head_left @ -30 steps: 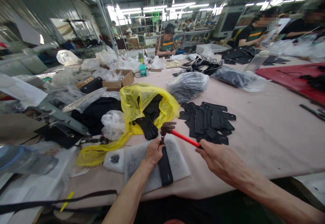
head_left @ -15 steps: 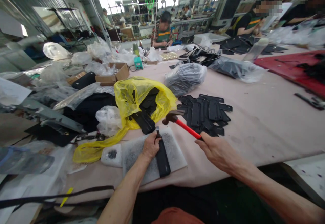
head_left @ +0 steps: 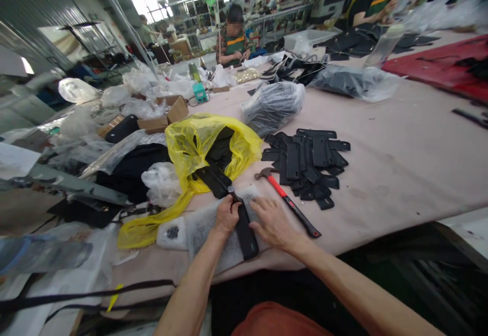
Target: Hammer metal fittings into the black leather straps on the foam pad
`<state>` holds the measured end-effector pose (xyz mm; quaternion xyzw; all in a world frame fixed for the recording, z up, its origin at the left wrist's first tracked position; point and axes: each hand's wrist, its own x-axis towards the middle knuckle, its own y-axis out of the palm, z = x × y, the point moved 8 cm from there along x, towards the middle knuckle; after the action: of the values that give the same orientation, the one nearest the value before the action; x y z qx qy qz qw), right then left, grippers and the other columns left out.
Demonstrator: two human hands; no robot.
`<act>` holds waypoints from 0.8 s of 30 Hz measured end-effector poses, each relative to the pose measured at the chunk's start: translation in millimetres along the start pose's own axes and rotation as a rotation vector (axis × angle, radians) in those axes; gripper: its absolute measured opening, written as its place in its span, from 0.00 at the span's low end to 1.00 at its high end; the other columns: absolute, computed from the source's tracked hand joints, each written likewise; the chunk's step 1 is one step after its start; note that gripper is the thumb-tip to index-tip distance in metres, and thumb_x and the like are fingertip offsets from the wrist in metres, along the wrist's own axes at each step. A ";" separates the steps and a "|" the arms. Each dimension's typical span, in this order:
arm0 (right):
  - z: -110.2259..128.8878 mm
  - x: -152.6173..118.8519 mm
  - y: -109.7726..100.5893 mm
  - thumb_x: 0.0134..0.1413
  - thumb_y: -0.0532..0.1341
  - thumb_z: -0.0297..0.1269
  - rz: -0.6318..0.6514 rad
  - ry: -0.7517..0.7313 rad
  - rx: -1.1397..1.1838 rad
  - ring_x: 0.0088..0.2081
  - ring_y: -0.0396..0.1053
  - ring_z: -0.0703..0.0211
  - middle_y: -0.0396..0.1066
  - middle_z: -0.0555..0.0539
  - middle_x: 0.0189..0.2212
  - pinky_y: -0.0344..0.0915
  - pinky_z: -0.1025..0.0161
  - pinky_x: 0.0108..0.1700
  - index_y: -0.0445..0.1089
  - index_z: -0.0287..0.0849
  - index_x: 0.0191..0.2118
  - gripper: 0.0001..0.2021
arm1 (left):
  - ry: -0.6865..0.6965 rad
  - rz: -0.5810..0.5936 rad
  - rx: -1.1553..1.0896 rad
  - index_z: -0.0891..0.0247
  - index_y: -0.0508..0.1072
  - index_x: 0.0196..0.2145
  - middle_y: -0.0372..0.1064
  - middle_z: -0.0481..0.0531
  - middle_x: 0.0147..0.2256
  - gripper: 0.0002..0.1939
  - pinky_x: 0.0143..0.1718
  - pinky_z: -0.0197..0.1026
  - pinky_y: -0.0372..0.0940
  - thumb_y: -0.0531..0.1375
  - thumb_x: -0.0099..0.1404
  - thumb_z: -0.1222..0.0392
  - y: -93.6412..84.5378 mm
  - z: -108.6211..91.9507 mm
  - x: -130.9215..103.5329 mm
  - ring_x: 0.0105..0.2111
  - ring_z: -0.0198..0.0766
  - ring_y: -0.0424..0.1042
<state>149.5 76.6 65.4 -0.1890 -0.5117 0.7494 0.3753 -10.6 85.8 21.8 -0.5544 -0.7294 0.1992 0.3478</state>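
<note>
My left hand (head_left: 227, 215) is closed round a short metal punch (head_left: 232, 192), upright at the upper end of a long black piece (head_left: 246, 232). That piece lies on a pale, worn board (head_left: 204, 229). Just right of the black piece is my right hand (head_left: 271, 220), its fingers spread and nothing held in it. A claw hammer (head_left: 284, 196) with a red and black handle lies on the table beyond my right hand. Past the hammer sits a pile of black pieces (head_left: 307, 160).
A yellow bag (head_left: 183, 148) with black pieces inside stands behind the board. Behind it are a grey plastic-wrapped bundle (head_left: 272, 107) and a cardboard box (head_left: 163, 117). A metal bar (head_left: 76, 183) juts in from the left. People sit across the table (head_left: 381, 143).
My right hand has let go of the hammer, now lying on the table, and has moved left beside the black piece. The view has shifted slightly. My left hand still holds the punch.
</note>
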 end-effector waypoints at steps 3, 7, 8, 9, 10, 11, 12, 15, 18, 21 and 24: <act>32.9 -8.0 29.1 0.55 0.59 0.51 0.091 -0.102 0.071 0.65 0.47 0.39 0.54 0.38 0.64 0.42 0.41 0.64 0.56 0.37 0.64 0.35 | -0.030 -0.005 -0.013 0.61 0.72 0.35 0.74 0.53 0.33 0.06 0.41 0.40 0.67 0.55 0.63 0.63 -0.4 3.5 3.4 0.36 0.41 0.74; 35.8 -14.8 45.6 0.56 0.57 0.53 0.120 -0.102 0.086 0.67 0.40 0.38 0.49 0.38 0.67 0.34 0.39 0.66 0.52 0.35 0.66 0.38 | -0.230 -0.055 -0.137 0.62 0.71 0.33 0.73 0.49 0.28 0.06 0.34 0.37 0.67 0.56 0.62 0.59 -9.2 27.8 18.8 0.30 0.37 0.72; 34.1 -15.0 45.9 0.56 0.57 0.53 0.127 -0.099 0.093 0.67 0.40 0.39 0.49 0.39 0.67 0.34 0.40 0.66 0.53 0.35 0.66 0.37 | -0.284 -0.082 -0.190 0.63 0.71 0.33 0.73 0.48 0.28 0.07 0.33 0.37 0.67 0.56 0.62 0.59 -12.7 35.3 21.7 0.29 0.36 0.71; 32.6 -14.7 45.4 0.56 0.57 0.53 0.135 -0.097 0.099 0.67 0.40 0.39 0.49 0.39 0.67 0.34 0.40 0.66 0.53 0.35 0.66 0.37 | -0.323 -0.104 -0.246 0.63 0.71 0.34 0.73 0.48 0.28 0.07 0.33 0.36 0.67 0.56 0.62 0.58 -15.8 41.5 23.3 0.29 0.36 0.72; 31.3 -14.0 44.3 0.56 0.57 0.54 0.144 -0.094 0.106 0.67 0.40 0.39 0.49 0.39 0.67 0.33 0.40 0.66 0.53 0.35 0.66 0.38 | -0.346 -0.113 -0.292 0.64 0.72 0.35 0.74 0.48 0.29 0.08 0.32 0.36 0.67 0.56 0.61 0.57 -18.0 45.7 23.4 0.29 0.36 0.72; 30.3 -13.3 42.9 0.56 0.57 0.54 0.154 -0.091 0.112 0.67 0.40 0.39 0.48 0.39 0.67 0.33 0.40 0.67 0.53 0.35 0.66 0.38 | -0.353 -0.115 -0.318 0.64 0.72 0.36 0.74 0.49 0.29 0.09 0.33 0.36 0.67 0.57 0.61 0.57 -19.9 47.9 21.9 0.29 0.36 0.72; 29.6 -12.6 41.5 0.55 0.57 0.55 0.165 -0.091 0.117 0.68 0.39 0.38 0.48 0.39 0.67 0.32 0.40 0.67 0.52 0.35 0.66 0.39 | -0.350 -0.113 -0.326 0.64 0.72 0.36 0.74 0.49 0.30 0.09 0.33 0.37 0.67 0.57 0.61 0.57 -21.7 48.1 18.9 0.29 0.36 0.72; 29.8 -13.0 39.2 0.51 0.59 0.58 0.212 -0.122 0.141 0.68 0.36 0.38 0.45 0.38 0.68 0.31 0.39 0.66 0.50 0.36 0.67 0.44 | -0.322 -0.118 -0.272 0.64 0.73 0.35 0.75 0.51 0.31 0.09 0.35 0.38 0.68 0.58 0.61 0.57 -27.7 41.4 3.2 0.31 0.38 0.73; 30.2 -19.8 41.6 0.47 0.62 0.60 0.267 -0.175 0.161 0.69 0.33 0.38 0.42 0.36 0.68 0.29 0.37 0.66 0.46 0.37 0.68 0.49 | -0.281 -0.108 -0.239 0.64 0.75 0.36 0.77 0.52 0.33 0.09 0.39 0.40 0.69 0.57 0.61 0.58 -30.4 29.7 -10.6 0.34 0.40 0.75; 29.7 -30.2 45.7 0.47 0.64 0.56 0.284 -0.201 0.146 0.69 0.33 0.38 0.41 0.35 0.69 0.27 0.37 0.66 0.44 0.35 0.69 0.49 | -0.250 -0.085 -0.260 0.63 0.76 0.36 0.77 0.52 0.34 0.10 0.40 0.40 0.69 0.56 0.62 0.59 -29.3 22.2 -15.2 0.35 0.40 0.76; 30.9 -36.5 48.1 0.51 0.62 0.53 0.269 -0.217 0.116 0.69 0.34 0.40 0.39 0.36 0.69 0.26 0.38 0.66 0.43 0.35 0.69 0.46 | -0.262 -0.113 -0.289 0.64 0.76 0.36 0.77 0.53 0.34 0.09 0.39 0.40 0.70 0.57 0.62 0.59 -30.8 23.5 -16.2 0.35 0.40 0.76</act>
<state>134.7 20.3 30.4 -0.1518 -0.4752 0.8372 0.2244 -46.0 63.3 22.0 -0.5261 -0.8193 0.1431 0.1772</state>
